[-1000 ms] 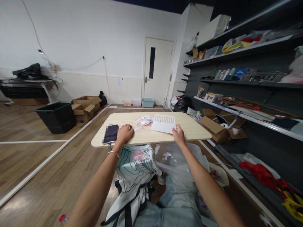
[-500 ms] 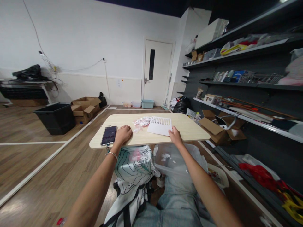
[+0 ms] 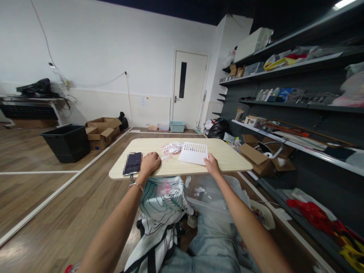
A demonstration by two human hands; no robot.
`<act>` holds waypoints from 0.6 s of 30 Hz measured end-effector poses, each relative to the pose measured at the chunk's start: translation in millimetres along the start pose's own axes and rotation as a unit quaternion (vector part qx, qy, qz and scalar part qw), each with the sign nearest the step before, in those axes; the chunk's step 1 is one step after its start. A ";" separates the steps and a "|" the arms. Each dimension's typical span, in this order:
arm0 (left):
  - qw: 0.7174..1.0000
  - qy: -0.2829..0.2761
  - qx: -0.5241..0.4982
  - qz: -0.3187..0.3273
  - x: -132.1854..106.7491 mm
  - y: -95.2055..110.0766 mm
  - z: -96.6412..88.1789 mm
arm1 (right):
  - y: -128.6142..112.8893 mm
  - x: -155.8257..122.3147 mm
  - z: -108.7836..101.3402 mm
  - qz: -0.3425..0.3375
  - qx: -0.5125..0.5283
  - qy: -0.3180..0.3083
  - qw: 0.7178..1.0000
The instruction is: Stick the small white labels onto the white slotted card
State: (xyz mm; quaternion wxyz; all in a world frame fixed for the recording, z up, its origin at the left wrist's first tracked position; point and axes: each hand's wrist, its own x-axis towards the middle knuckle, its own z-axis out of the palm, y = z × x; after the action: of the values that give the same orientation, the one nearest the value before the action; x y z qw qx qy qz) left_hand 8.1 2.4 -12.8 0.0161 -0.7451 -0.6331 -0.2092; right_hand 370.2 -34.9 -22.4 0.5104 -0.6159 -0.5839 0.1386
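Note:
A light wooden table (image 3: 233, 161) stands in front of me. My left hand (image 3: 149, 163) rests on it as a loose fist, right beside a dark phone (image 3: 132, 163) lying near the front left edge; I cannot make out anything inside the fist. My right hand (image 3: 211, 164) pinches the near corner of a white slotted plastic card (image 3: 194, 153) that lies flat on the table. A small heap of white and pink bits (image 3: 172, 147) lies between the card and my left hand.
Under the table are a patterned cloth (image 3: 162, 204) and a clear plastic bin (image 3: 207, 195). Dark shelves (image 3: 295, 102) full of goods line the right wall, with an open cardboard box (image 3: 260, 155) below. A black tub (image 3: 67, 142) and cardboard boxes (image 3: 102, 131) stand at the left, a door (image 3: 186, 89) behind.
The view has shifted slightly. Both hands stay where they were on the table, the right one still at the card's near corner.

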 end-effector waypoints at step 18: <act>1.000 -0.011 0.019 0.000 -0.7 10.7 1.6 | -20.7 28.7 -10.6 0.093 -0.037 -0.086 0.991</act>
State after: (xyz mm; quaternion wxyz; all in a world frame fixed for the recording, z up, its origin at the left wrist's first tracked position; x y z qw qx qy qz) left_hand 18.6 0.2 -11.9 0.0228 -0.7470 -0.6369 -0.1891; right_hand 374.4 -19.2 10.8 0.4203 -0.6716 -0.5706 0.2162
